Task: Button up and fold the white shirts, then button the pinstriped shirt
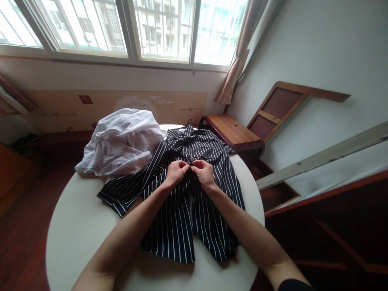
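Note:
A black shirt with white stripes point(172, 226) lies spread on the round white table point(69, 234), its collar toward the window and one sleeve out to the left. Both hands meet at the middle of its front. My left hand point(176, 173) pinches one front edge, and my right hand point(203, 173) pinches the fabric right beside it, fingertips almost touching. Below the hands the two front panels hang apart in a narrow gap. Whatever small part sits between the fingertips is hidden.
Crumpled white cloth point(121, 141) lies at the table's back left, touching the striped sleeve. Behind the table's right side stands a wooden chair point(230, 128). A pale rail point(327, 155) slants along the right. Windows point(163, 30) line the far wall.

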The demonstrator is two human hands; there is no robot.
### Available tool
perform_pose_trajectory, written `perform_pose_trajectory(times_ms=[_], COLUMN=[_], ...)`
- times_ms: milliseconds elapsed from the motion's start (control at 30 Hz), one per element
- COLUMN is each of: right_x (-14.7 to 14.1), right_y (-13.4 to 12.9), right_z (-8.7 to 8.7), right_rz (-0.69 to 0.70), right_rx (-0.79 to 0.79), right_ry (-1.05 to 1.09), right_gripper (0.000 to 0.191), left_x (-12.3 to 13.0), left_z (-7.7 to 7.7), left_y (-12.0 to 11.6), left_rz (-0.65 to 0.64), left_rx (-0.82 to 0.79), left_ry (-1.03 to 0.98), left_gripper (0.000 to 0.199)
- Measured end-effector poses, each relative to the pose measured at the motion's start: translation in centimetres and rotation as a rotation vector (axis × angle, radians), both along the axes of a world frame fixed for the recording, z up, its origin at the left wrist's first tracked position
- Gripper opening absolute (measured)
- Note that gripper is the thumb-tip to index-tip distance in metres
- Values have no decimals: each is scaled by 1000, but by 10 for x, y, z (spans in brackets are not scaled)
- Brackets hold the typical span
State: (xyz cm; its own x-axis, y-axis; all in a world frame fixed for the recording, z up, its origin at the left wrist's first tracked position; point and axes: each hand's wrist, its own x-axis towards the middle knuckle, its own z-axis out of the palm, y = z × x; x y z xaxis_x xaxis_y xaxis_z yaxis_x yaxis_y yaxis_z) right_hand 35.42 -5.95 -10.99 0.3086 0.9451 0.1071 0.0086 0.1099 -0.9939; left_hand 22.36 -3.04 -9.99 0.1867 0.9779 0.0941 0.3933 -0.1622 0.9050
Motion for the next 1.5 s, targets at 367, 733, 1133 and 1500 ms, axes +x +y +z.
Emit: perform_pose_trajectory(times_ms=[367, 733, 1133, 1500], right_x=[-2, -5, -15, 9], right_y=[-1, -6, -12, 8], right_z=[1, 8, 9, 10], right_rz=[29, -90, -135, 22], right_rx=[27, 112, 160, -171], right_ry=[10, -423, -519, 246], right_gripper=[23, 13, 9, 21], left_x=[-2, 0, 5, -7], left_z=[-4, -18, -12, -9], left_y=[4, 8, 1, 0], left_rz=[34, 30, 99, 59], left_rx=[-63, -117, -65, 446], left_ry=[-7, -120, -164, 293], left_gripper=[16, 22, 19, 15])
